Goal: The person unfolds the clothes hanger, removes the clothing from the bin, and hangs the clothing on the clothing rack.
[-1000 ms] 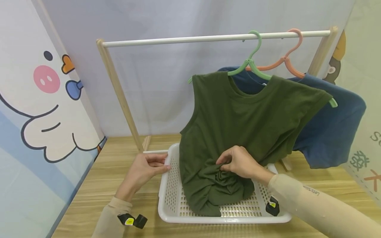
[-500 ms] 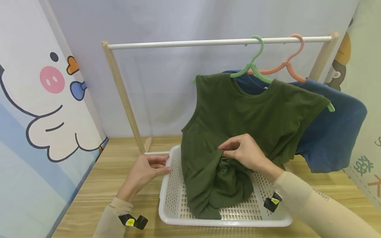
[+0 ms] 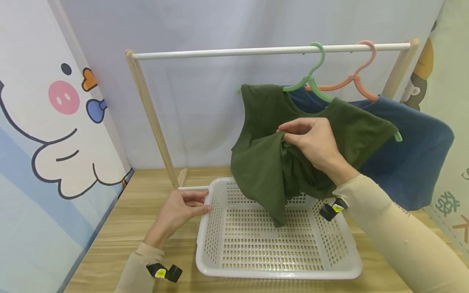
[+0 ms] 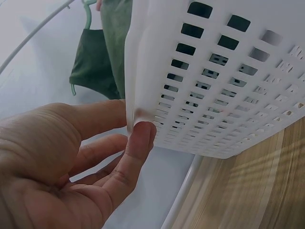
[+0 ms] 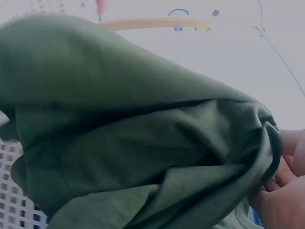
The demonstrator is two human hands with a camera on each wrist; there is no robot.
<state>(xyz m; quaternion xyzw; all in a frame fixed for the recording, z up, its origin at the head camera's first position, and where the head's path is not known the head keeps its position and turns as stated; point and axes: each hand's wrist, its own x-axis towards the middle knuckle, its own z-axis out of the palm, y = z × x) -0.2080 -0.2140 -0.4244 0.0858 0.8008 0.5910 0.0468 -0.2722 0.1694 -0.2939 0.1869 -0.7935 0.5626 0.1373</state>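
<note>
A dark green sleeveless shirt [image 3: 265,162] hangs on a green hanger [image 3: 316,83]. My right hand [image 3: 315,140] pinches a bunched fold of it in front of the chest, and its lower part droops over the back of a white perforated basket [image 3: 271,273]. In the right wrist view the gathered shirt [image 5: 143,143] fills most of the picture, with part of the hand at the right edge. At the basket's left side my left hand [image 3: 181,209] grips the rim. The left wrist view shows the thumb and fingertips of the left hand [image 4: 81,162] on either side of that rim.
A wooden rack with a white rail [image 3: 220,52] stands behind the basket. Behind the green shirt, a blue shirt [image 3: 414,150] hangs on an orange hanger [image 3: 366,87]. The basket sits on a wood-grain table [image 3: 121,219]. Cartoon-printed panels [image 3: 66,142] stand at the sides.
My right hand has risen, lifting the pinched fold of the green shirt up toward its chest. The shirt's bottom has come off most of the basket floor. The left hand stays on the rim.
</note>
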